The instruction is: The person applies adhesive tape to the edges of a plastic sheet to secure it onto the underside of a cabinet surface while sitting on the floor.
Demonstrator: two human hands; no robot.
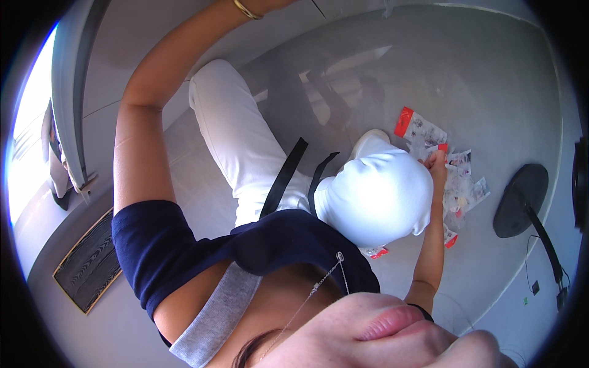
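Observation:
My right hand (pixel 435 163) reaches down past my bent right knee. Its fingers are pinched at a small clear plastic packet (pixel 442 147) with a red top. Beside that hand lie several more clear packets (pixel 460 188) in a loose pile on the grey floor, their contents too small to tell. One packet with a red header (pixel 424 127) lies just beyond the fingers, and another red-edged packet (pixel 379 253) shows partly from under the knee. My left hand (pixel 272 3), below a gold-coloured bracelet, is mostly cut off by the top edge, near a pale surface.
A black oval stand base (pixel 521 201) with a pole rests at the right, with a cable by the wall. My white trousers (pixel 248 133) and a pale shoe (pixel 378 135) take up the middle. At lower left is a dark wood-grain panel (pixel 89 262).

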